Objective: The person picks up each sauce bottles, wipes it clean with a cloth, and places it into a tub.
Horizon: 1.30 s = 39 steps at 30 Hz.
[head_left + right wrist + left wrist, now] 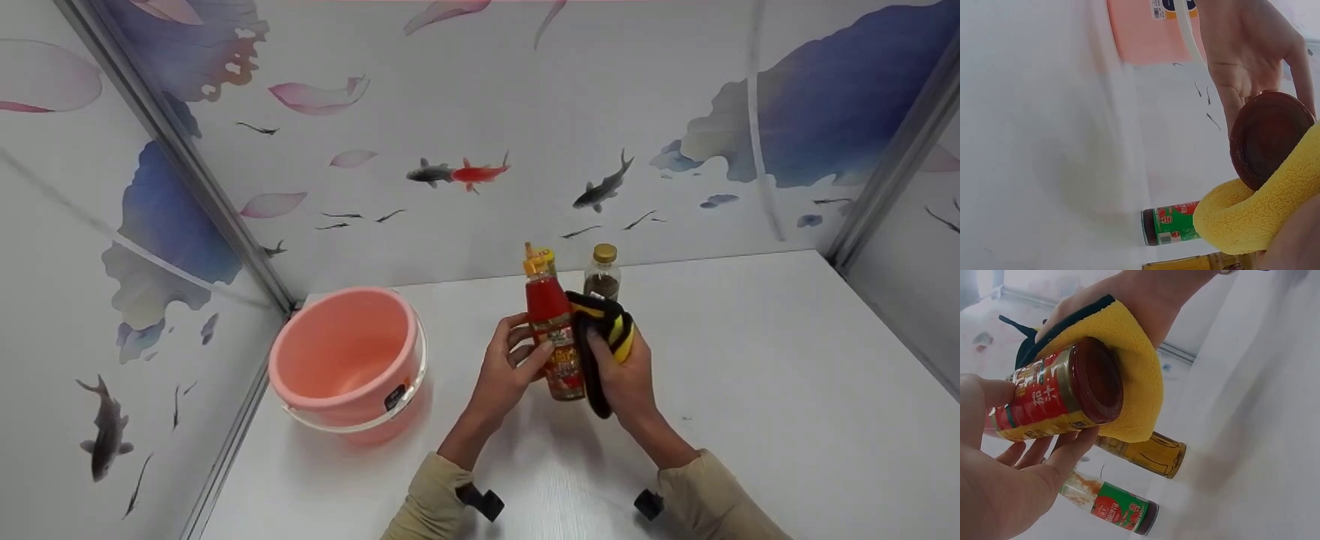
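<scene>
My left hand [504,371] grips a glass bottle of red sauce [547,300] with an orange squeeze-type cap, fingers and thumb around its labelled middle. The bottle is held tilted above the table; its dark red base [1269,138] shows in the right wrist view. In my right hand [636,375] is a yellow towel cloth [1143,391] with a black edge, folded against the bottle's side. The left wrist view shows the cloth wrapping round near the bottle's base. Most of the right fingers are hidden behind the cloth.
A pink bucket [274,367] with a white handle [352,429] stands on the left of the white table [765,390]. Behind the hands are a gold-capped bottle [604,255] and a bottle with a green and red label [1120,506]. Printed panels [675,225] enclose the table.
</scene>
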Tool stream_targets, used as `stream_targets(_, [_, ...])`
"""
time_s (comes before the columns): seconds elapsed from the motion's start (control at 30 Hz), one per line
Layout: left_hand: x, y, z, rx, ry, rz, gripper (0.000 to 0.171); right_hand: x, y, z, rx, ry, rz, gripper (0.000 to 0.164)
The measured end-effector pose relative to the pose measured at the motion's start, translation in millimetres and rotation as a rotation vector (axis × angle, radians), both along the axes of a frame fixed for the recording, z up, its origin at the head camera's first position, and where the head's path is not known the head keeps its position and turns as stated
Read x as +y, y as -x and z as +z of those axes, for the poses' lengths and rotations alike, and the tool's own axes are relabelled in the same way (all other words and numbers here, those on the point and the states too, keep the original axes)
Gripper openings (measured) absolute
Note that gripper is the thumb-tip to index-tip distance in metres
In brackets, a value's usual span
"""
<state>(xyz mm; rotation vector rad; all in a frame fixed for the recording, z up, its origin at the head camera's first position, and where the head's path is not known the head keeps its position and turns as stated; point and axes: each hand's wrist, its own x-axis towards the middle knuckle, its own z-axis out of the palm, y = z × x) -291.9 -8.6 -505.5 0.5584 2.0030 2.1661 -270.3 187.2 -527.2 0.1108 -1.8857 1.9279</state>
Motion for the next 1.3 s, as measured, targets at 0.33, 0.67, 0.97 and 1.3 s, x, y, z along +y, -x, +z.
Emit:
stream_targets(0.33, [4.8,-2.5,-2.0,0.069,0.102,0.010,0.053,-0.9,-0.3,-0.4,0.002,-0.011,-0.007,0.036])
stream_targets(0.67, [6.7,-5.4,-4.1,0.102,0.252,0.024,0.072,-2.2,-0.9,-2.2,-0.015,-0.002,-0.004,0.032])
stream_targets(0.97, [5.1,-6.3,-4.4,0.090,0.319,-0.001,0.075,-2.5,-2.0,-1.7,-0.018,-0.006,-0.005,0.031])
stream_targets(1.3, [1.8,-7.2,-5.3,0.084,0.312,-0.155,0.061,0.8,-1.0,1.4,0.008,0.018,-0.003,0.032])
